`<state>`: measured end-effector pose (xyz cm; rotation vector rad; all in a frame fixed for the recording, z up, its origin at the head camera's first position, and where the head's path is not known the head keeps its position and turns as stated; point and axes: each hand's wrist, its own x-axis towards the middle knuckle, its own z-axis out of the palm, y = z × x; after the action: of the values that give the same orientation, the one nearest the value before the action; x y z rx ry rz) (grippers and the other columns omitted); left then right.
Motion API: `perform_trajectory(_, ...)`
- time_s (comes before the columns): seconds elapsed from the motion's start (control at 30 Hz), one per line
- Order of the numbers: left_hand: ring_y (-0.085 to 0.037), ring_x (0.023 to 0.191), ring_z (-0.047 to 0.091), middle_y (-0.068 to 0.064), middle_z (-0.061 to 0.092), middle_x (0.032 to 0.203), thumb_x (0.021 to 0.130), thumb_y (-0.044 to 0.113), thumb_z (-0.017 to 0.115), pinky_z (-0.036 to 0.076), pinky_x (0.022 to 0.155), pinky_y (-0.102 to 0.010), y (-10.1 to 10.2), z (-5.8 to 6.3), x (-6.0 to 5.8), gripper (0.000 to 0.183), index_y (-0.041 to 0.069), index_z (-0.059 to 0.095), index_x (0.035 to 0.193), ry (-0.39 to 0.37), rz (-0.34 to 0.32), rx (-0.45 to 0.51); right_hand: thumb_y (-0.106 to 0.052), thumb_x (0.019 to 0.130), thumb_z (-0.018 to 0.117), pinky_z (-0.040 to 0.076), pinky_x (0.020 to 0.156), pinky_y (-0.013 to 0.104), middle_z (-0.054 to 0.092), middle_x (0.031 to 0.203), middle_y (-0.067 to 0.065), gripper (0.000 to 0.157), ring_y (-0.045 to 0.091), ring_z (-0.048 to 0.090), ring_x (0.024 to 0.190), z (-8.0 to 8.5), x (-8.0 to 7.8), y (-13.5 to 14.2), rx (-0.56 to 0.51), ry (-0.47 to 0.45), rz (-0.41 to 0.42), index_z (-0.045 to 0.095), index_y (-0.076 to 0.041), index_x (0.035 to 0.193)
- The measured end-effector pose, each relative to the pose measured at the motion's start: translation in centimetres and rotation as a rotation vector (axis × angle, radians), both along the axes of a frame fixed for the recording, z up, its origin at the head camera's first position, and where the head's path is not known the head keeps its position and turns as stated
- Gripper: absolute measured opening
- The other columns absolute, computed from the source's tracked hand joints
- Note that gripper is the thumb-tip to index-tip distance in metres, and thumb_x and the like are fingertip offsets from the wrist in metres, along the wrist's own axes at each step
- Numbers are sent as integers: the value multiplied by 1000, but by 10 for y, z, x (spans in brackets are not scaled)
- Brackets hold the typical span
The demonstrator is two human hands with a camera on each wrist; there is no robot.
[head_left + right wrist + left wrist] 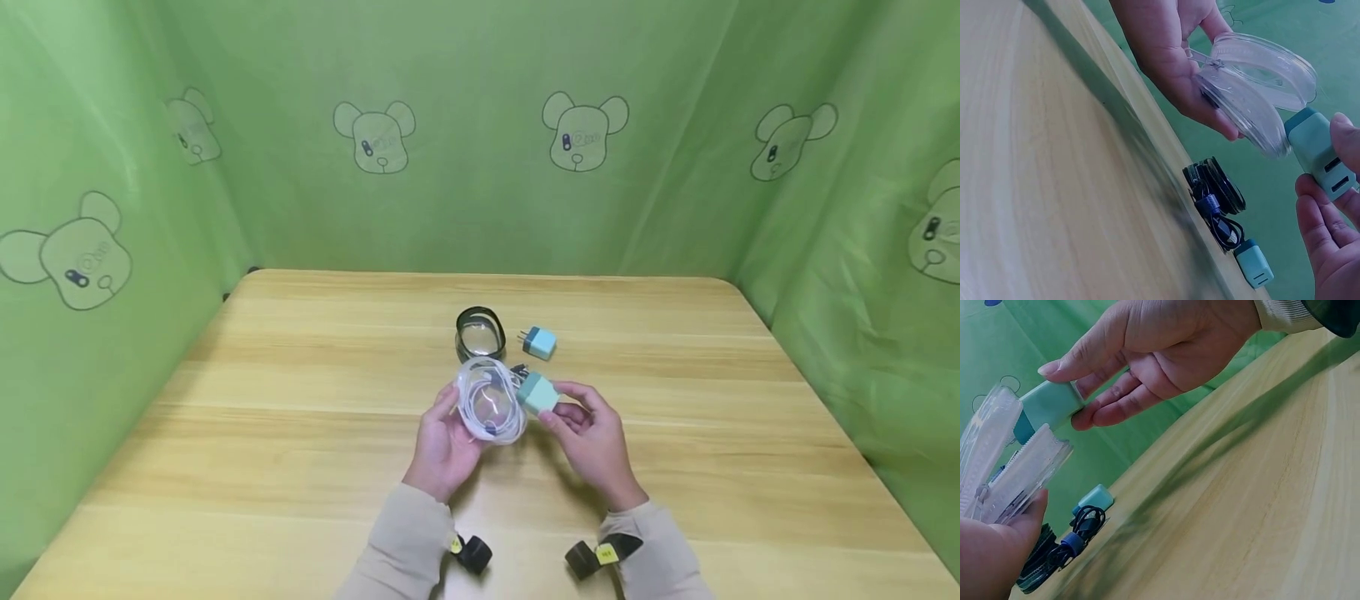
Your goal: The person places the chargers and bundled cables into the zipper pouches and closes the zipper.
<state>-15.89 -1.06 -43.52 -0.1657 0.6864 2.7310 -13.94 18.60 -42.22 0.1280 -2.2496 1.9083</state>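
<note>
My left hand (444, 450) holds a round clear zip case (1244, 106), its two halves parted like a clamshell. Looped white cable (471, 410) shows in the case from the head view. Between thumb and fingers, my right hand (600, 442) pinches a mint green charger plug (540, 393) with two USB ports on its outer end. The plug's darker end sits right at the gap between the case halves, on the right side in the head view.
Beyond the hands, a black-rimmed clear case (481, 311) stands on the wooden table (300, 375). Close by lie a black cable (1088, 522) with a blue tie and a second, blue-green charger plug (542, 342). Green curtains (480, 217) surround the table's back and sides.
</note>
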Motion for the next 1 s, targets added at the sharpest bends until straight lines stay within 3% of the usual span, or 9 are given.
perform_trajectory(0.3,-35,140,29,-14,33,150,104,26,39,30,111,-52,2,-1,1,34,16,32,136,5,-22,2,8,82,71,55,84,26,58,117,24,43,15,64,93,-3,0,0,-1,39,18,54,7,122)
perform_trajectory(0.53,-34,140,29,-13,34,151,104,25,37,31,111,-51,6,-7,10,34,15,32,137,7,-38,-13,8,81,72,55,83,26,60,110,25,44,15,65,91,-8,8,-1,37,24,42,55,7,121)
perform_trajectory(0.77,-35,141,26,-13,34,150,102,26,44,30,111,-53,8,-2,1,30,17,39,131,51,-37,-6,9,78,74,54,85,26,59,113,27,47,15,65,92,-5,-1,1,17,130,69,55,8,121)
perform_trajectory(1.0,-33,138,33,-12,36,149,102,24,45,34,109,-51,7,-1,2,23,19,43,124,36,-36,-17,7,78,74,55,85,28,61,114,25,46,16,66,91,-7,-1,0,18,156,94,56,8,120)
